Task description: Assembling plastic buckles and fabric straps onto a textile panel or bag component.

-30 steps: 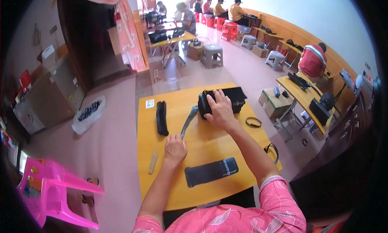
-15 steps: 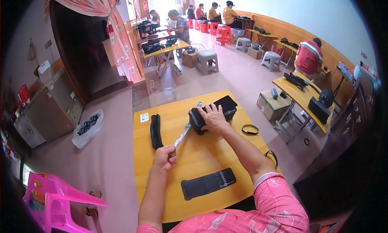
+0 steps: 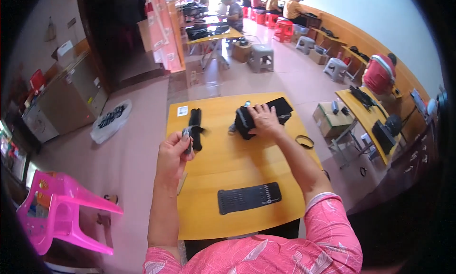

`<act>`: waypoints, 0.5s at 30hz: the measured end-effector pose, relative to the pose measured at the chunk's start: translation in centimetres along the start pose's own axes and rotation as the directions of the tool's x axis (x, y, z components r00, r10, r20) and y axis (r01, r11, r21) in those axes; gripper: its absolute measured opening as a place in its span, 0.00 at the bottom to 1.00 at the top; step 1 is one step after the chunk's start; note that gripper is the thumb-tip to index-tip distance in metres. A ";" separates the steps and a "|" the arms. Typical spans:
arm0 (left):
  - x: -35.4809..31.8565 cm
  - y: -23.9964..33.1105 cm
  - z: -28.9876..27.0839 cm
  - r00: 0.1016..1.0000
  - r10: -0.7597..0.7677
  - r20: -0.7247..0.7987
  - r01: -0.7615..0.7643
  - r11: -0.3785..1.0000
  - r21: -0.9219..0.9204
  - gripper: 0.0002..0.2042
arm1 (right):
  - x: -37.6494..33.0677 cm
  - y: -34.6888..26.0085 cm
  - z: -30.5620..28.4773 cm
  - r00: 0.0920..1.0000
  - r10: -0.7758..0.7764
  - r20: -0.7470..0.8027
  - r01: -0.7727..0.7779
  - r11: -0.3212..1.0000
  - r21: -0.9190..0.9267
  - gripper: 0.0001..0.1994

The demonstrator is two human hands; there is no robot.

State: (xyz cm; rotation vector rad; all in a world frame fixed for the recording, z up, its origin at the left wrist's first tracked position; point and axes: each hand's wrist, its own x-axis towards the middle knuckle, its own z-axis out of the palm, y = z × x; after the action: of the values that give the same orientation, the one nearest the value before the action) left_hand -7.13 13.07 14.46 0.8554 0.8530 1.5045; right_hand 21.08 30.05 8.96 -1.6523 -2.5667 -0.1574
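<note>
My left hand (image 3: 173, 153) is raised over the left part of the yellow table (image 3: 228, 165) and pinches a small grey strap piece (image 3: 186, 131). Just beyond its fingers lies a black folded strap (image 3: 195, 118). My right hand (image 3: 262, 120) rests on top of a black pouch (image 3: 243, 124) at the far middle of the table, pressing it down. A second black flat piece (image 3: 281, 105) sticks out behind the pouch. A black flat ribbed pad (image 3: 249, 198) lies near the front edge.
A black ring (image 3: 304, 141) lies at the table's right edge and a white label (image 3: 182, 111) at the far left corner. A pink plastic chair (image 3: 61, 212) stands at lower left. A white bag (image 3: 109, 119) lies on the floor. Other people sit at tables behind and to the right.
My left hand has lifted and moved toward the far left with the grey strap piece, now beside the black folded strap. My right hand stays on the black pouch.
</note>
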 end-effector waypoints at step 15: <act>-12.0 -8.1 3.6 0.998 0.063 0.002 -0.055 0.878 -0.475 0.09 | -17.9 -13.3 -7.0 0.939 -0.280 -0.201 0.248 0.144 0.958 0.15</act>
State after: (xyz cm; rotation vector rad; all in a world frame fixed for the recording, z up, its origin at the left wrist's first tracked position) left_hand 0.85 1.99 8.36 0.5280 0.4116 1.6618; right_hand 16.50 7.53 13.14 -0.6104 -1.9699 1.2659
